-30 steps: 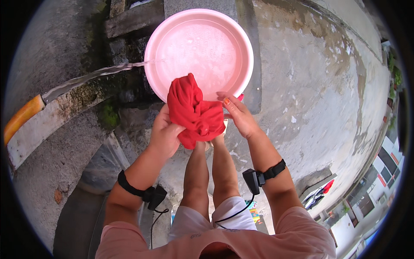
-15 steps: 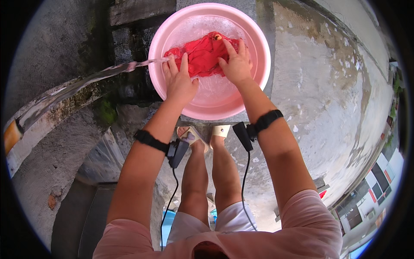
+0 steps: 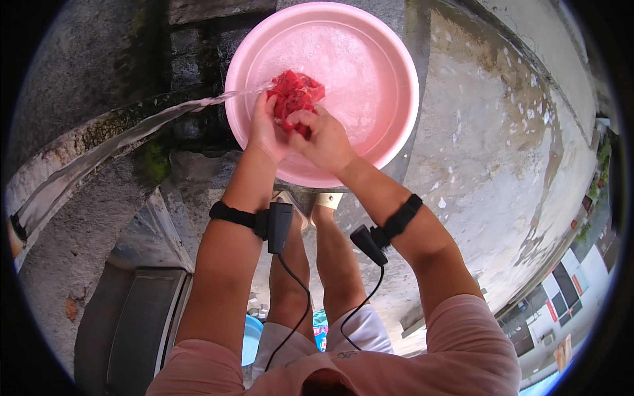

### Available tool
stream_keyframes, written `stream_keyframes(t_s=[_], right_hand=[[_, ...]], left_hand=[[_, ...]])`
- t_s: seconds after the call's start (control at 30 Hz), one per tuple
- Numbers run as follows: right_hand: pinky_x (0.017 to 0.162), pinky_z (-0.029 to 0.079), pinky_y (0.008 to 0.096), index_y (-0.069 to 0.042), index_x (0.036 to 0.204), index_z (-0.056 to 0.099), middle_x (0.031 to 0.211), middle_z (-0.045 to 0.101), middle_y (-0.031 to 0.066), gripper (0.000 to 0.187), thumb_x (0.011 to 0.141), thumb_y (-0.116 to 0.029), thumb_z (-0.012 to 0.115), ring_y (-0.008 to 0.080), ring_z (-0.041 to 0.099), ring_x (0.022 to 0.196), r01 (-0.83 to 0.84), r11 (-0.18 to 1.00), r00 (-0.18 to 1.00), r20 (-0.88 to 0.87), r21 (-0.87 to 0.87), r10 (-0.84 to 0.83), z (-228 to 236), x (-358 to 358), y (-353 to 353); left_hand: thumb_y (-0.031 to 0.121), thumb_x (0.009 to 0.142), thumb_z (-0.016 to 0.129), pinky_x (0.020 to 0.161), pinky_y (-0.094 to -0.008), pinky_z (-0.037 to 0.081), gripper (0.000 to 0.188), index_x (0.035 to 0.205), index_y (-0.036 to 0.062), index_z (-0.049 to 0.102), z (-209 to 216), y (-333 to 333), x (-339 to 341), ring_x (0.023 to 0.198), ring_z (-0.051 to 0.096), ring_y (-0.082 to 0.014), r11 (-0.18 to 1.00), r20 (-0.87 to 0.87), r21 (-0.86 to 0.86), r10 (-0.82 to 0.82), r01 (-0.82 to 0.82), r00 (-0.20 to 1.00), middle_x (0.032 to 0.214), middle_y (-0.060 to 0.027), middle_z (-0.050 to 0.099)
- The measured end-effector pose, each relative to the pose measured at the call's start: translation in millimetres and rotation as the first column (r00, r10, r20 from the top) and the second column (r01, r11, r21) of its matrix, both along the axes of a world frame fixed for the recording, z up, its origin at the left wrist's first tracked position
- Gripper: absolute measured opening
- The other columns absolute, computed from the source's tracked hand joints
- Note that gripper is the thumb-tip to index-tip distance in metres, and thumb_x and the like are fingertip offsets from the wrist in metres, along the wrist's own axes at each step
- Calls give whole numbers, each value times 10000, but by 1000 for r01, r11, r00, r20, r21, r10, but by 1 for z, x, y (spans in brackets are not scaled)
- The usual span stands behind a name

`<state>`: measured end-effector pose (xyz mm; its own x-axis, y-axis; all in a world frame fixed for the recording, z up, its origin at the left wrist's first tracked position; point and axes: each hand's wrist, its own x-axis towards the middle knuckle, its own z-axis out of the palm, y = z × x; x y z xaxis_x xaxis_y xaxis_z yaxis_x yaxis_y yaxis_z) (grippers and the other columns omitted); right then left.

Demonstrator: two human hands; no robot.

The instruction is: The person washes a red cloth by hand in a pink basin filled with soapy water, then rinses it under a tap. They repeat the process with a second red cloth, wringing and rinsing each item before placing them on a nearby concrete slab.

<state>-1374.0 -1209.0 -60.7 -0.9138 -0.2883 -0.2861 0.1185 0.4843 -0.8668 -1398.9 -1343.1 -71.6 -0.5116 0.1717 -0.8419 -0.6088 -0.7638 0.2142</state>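
A bunched-up wet red cloth [image 3: 294,96] is gathered between my hands over the left part of a pink plastic basin [image 3: 389,125]. My left hand [image 3: 267,132] cups it from the left and below. From the right, the curled fingers of my right hand [image 3: 322,136] press into the cloth. A stream of water [image 3: 198,103] runs in from the left and meets the cloth near my left fingertips. Shallow, bubbly water covers the basin floor. Folds hide some of my fingertips.
The basin stands on a grey stone ledge beside dark, wet blocks [image 3: 191,63]. A hose end [image 3: 16,231] is at the far left. Cabled black devices are strapped to both forearms. Below, a light blue tub [image 3: 251,338] sits near my legs; rough concrete [image 3: 475,152] spreads to the right.
The cloth, spread out in the basin before, is now squeezed into a small bundle at the left. My right hand has moved left, and both hands have closed around the cloth.
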Motion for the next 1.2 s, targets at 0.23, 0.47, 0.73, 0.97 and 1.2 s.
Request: stream_keyframes(t_s=[0.23,0.47,0.73,0.97,1.2], right_hand=[[709,524,411,-103,916,684,880,635,155,179,845,-248,605,315,634,828,-38,940,999,-19,338,47,23,-25,12],[960,455,427,-142,1187,617,1278,543,121,404,829,-328,642,321,544,1151,-85,799,947,297,596,-121,-38,-52,71],[835,502,407,-102,1129,617,998,649,171,366,793,-229,687,344,625,952,47,997,975,222,-68,-31,-27,-8,-12],[765,522,370,-75,923,668,936,660,154,219,827,-263,608,324,639,887,-174,951,984,5,255,179,33,-25,0],[1053,162,690,-171,1300,542,1504,298,110,502,817,-289,616,385,193,1406,-35,481,976,-72,876,204,-7,-47,63]], left_hand=[[286,946,518,756,-350,530,294,1108,56,604,-4,3,13,916,628,-213,939,-79,-340,-87,55,993,1065,-104,631],[218,763,756,997,-395,369,424,1130,64,609,-20,-7,8,1194,462,-308,-293,367,-929,-815,228,448,1339,-178,434],[623,896,445,1006,-454,408,622,1252,124,548,-33,8,22,1144,538,-266,994,151,-106,23,-7,988,1195,-95,597],[417,913,579,841,-390,528,433,1153,57,592,10,-11,22,936,640,-264,964,-70,-265,-41,21,997,1039,-123,653],[201,694,764,1086,-525,241,788,1408,184,430,35,-12,20,1361,196,-446,-367,396,-917,-800,155,451,1508,-210,182]])
